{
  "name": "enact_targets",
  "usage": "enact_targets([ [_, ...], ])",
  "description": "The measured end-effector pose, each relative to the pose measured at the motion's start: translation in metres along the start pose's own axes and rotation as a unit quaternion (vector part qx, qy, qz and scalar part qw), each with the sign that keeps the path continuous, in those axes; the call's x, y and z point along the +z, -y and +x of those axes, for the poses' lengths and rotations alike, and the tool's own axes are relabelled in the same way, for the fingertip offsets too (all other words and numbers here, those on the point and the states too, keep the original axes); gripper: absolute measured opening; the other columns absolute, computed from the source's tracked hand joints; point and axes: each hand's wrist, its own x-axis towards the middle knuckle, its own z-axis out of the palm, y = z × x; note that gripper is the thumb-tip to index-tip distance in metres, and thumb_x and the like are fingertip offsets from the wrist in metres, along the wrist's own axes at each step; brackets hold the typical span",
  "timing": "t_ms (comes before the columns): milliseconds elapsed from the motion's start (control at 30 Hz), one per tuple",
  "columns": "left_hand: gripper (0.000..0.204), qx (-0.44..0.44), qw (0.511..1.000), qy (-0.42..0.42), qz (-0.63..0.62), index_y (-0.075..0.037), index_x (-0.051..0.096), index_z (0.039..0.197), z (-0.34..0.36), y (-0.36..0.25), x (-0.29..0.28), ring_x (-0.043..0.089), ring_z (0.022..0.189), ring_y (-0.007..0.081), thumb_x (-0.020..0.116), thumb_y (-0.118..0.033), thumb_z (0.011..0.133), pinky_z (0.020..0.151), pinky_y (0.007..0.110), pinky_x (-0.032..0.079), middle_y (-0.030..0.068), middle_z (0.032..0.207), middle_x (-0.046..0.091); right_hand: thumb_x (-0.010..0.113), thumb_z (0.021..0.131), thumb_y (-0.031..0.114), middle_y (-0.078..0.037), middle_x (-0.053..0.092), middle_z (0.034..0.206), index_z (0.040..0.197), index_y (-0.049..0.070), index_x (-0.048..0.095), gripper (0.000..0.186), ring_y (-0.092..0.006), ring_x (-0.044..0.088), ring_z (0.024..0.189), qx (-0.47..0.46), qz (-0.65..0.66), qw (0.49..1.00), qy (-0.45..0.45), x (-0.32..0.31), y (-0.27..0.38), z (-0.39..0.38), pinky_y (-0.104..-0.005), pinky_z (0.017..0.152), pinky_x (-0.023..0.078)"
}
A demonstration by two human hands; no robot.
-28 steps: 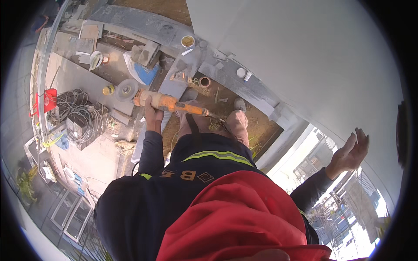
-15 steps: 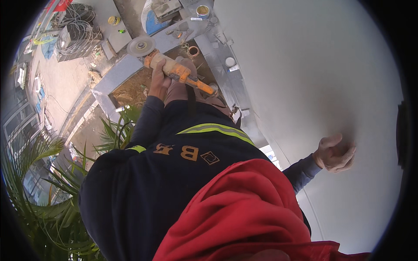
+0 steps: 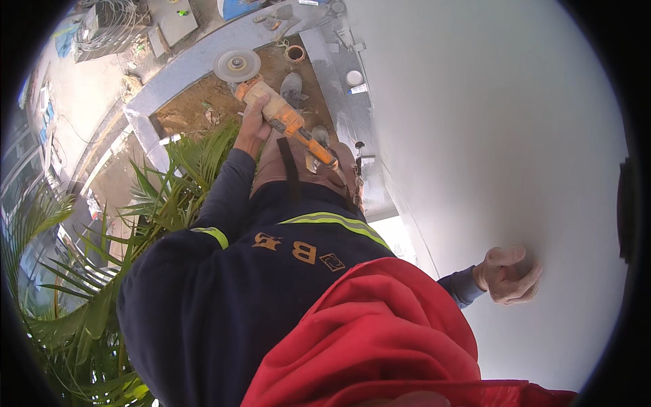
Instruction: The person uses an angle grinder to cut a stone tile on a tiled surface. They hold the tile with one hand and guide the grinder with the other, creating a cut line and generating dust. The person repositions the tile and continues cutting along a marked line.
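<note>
An orange angle grinder (image 3: 288, 119), coated in dust, is held in my left hand (image 3: 253, 125) around its body near the head. Its round grey disc (image 3: 237, 64) points away from me, over the edge of a dirt bed, and I cannot tell whether it spins. The narrow rear end of the tool lies over my thigh. Off to the right, my right hand (image 3: 508, 277) has nothing in it. Its fingers are curved, with the thumb apart, close to a smooth white wall (image 3: 468, 129); contact with the wall is hard to tell.
Bare soil (image 3: 196, 112) lies inside a grey stone border (image 3: 203, 51), with my shoe (image 3: 291, 88) and a small brown pot (image 3: 295, 53) on it. Palm leaves (image 3: 88, 319) crowd my left side. Coiled cable (image 3: 108, 30) sits far left. A white round lid (image 3: 354, 78) is beside the wall.
The view has shifted, and more of the dirt bed and my shoes shows. My right hand appears lower along the wall. The grinder stays in my left hand.
</note>
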Motion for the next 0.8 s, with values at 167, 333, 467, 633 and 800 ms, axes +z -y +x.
enact_targets([
  [167, 0.036, 0.004, 1.000, -0.001, -0.003, -0.002, 0.055, 0.130, -0.010, 0.033, 0.003, 0.071, 0.107, 0.0268, 0.070, -0.010, 0.098, 0.095, 0.046, 0.062, 0.0112, 0.118, 0.066, 0.074, 0.089, 0.020, -0.009, 0.072, 0.076, 0.101, -0.004, 0.072, 0.027, -0.0198, 0.066, 0.059, 0.022, 0.073, 0.996, -0.041, 0.010, 0.003, -0.003, -0.0276, 0.049, 0.049],
  [333, 0.034, 0.015, 0.999, -0.015, 0.034, -0.003, 0.055, 0.128, -0.024, 0.074, 0.014, 0.070, 0.105, 0.0254, 0.069, -0.013, 0.099, 0.093, 0.044, 0.062, 0.0106, 0.114, 0.066, 0.078, 0.085, 0.016, -0.011, 0.070, 0.069, 0.102, -0.009, 0.071, 0.031, -0.0195, 0.065, 0.051, 0.064, 0.209, 0.965, -0.148, 0.023, 0.008, -0.008, -0.0248, 0.047, 0.046],
  [467, 0.037, 0.005, 1.000, 0.006, 0.030, -0.003, 0.056, 0.127, -0.036, 0.103, 0.017, 0.072, 0.101, 0.0258, 0.073, -0.012, 0.096, 0.088, 0.046, 0.065, 0.0101, 0.112, 0.067, 0.079, 0.086, 0.016, -0.013, 0.071, 0.069, 0.104, -0.011, 0.071, 0.034, -0.0199, 0.066, 0.050, 0.025, 0.244, 0.955, -0.169, 0.036, 0.005, 0.002, -0.0243, 0.046, 0.046],
  [633, 0.035, 0.007, 0.999, 0.004, 0.037, -0.004, 0.057, 0.126, -0.018, 0.125, -0.003, 0.072, 0.099, 0.0235, 0.073, -0.009, 0.095, 0.086, 0.043, 0.064, 0.0079, 0.109, 0.067, 0.073, 0.090, 0.016, -0.016, 0.070, 0.068, 0.112, -0.014, 0.068, 0.037, -0.0217, 0.065, 0.049, 0.046, 0.272, 0.950, -0.144, 0.034, 0.011, -0.008, -0.0253, 0.046, 0.047],
  [800, 0.035, 0.006, 0.994, 0.037, 0.100, -0.006, 0.057, 0.126, 0.033, 0.146, -0.033, 0.070, 0.100, 0.0197, 0.073, -0.008, 0.095, 0.085, 0.039, 0.061, 0.0057, 0.109, 0.066, 0.070, 0.092, 0.013, -0.018, 0.069, 0.074, 0.124, -0.016, 0.063, 0.044, -0.0220, 0.063, 0.055, 0.272, 0.511, 0.814, -0.054, 0.037, 0.102, -0.093, -0.0303, 0.052, 0.050],
])
